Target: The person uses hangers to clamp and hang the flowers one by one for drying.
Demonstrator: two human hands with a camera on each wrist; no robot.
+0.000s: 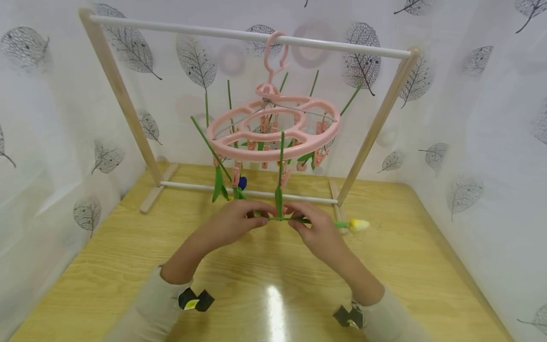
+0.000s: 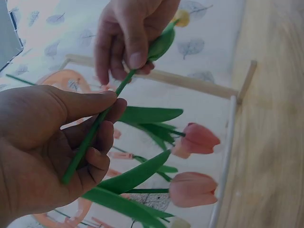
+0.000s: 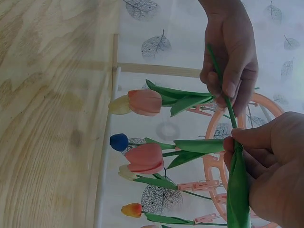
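In front of the hanger, both hands hold one artificial tulip sideways, its yellow-and-white bloom (image 1: 359, 224) pointing right. My left hand (image 1: 239, 219) pinches the bare end of the green stem (image 2: 102, 114) between thumb and fingers. Closer to the bloom, my right hand (image 1: 315, 232) grips the stem by its green leaf (image 3: 237, 190). Just behind the hands hangs a pink round clip hanger (image 1: 256, 154) with several tulips clipped upside down. Among these are a pink tulip (image 2: 194, 190), a blue one (image 3: 118, 142) and an orange one (image 3: 131, 210).
A rack with wooden side posts (image 1: 124, 95) and a white top bar (image 1: 342, 46) carries the hanger by its hook (image 1: 273, 52). A white lower bar (image 1: 192, 186) runs just above the wooden table (image 1: 239, 285). Leaf-print curtains (image 1: 470, 118) enclose the back and sides.
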